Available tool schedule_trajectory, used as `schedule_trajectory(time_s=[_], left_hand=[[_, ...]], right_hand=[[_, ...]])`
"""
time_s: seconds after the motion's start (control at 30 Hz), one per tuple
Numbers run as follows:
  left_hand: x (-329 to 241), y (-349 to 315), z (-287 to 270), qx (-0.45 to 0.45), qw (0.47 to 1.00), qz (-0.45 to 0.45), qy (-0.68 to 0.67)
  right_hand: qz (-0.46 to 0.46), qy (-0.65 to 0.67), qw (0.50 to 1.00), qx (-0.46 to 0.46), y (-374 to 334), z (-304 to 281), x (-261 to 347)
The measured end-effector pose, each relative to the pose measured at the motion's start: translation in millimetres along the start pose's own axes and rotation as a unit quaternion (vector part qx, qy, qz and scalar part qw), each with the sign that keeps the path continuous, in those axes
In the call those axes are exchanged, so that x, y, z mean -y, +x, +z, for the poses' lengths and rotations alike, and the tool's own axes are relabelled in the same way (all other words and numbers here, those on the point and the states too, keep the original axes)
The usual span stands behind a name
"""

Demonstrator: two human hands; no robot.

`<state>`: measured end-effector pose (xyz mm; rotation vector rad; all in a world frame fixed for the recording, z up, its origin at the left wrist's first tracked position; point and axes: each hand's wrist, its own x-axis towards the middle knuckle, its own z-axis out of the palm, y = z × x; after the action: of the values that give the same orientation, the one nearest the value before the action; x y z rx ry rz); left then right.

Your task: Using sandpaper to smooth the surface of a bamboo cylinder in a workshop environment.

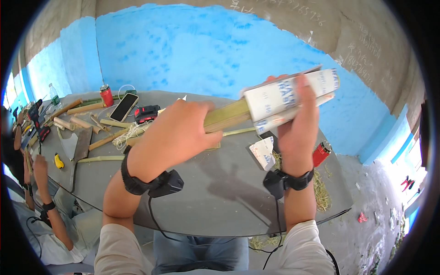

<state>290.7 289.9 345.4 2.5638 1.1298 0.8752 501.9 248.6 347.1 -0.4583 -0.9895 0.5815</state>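
Above the table, my left hand [169, 133] is closed round the near end of a flat greenish-yellow bamboo piece [228, 115]. A folded sheet of sandpaper [271, 101], white-backed with blue print, wraps the bamboo's far end. My right hand [300, 121] grips that sheet from the right, thumb across its top and fingers behind. The bamboo slants up to the right, and its far end is hidden inside the sheet. Below, a torn sandpaper piece [263, 154] lies on the table next to my right wrist. Each wrist wears a black strap with a small cabled device.
On the grey table [220, 201] are a red can [322, 153], bamboo shavings [322, 195], a phone [124, 108], a red-black battery [147, 113], string [133, 136], a dark blade [81, 144] and several bamboo pieces. Another person's hand [40, 168] is at left, near a drill [35, 117].
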Motion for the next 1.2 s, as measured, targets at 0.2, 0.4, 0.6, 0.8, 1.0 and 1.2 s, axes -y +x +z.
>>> schedule_trajectory(time_s=[0.2,0.4,0.6,0.8,1.0,1.2], left_hand=[[12.4,-4.8,-8.8,-0.036,0.998,0.049,0.021],[8.0,0.3,-5.2,-0.009,0.999,0.023,0.028],[13.5,-2.3,-5.8,-0.023,0.998,0.04,0.038],[6.1,2.1,-8.7,0.034,0.999,-0.002,-0.006],[3.0,-1.3,-3.8,0.017,0.999,0.012,0.032],[7.2,-0.8,-13.2,0.01,1.0,0.008,0.006]], right_hand=[[-0.048,0.036,0.997,-0.057,18.0,-22.4,24.8],[-0.002,-0.02,1.0,0.024,-1.4,4.3,-3.7],[-0.037,0.026,0.996,-0.079,23.7,-26.2,19.3],[0.015,-0.02,1.0,-0.005,-2.4,4.6,-3.5],[-0.04,0.037,0.998,-0.035,18.7,-29.7,21.2],[0.014,-0.011,1.0,0.0,5.9,-4.0,11.8]])
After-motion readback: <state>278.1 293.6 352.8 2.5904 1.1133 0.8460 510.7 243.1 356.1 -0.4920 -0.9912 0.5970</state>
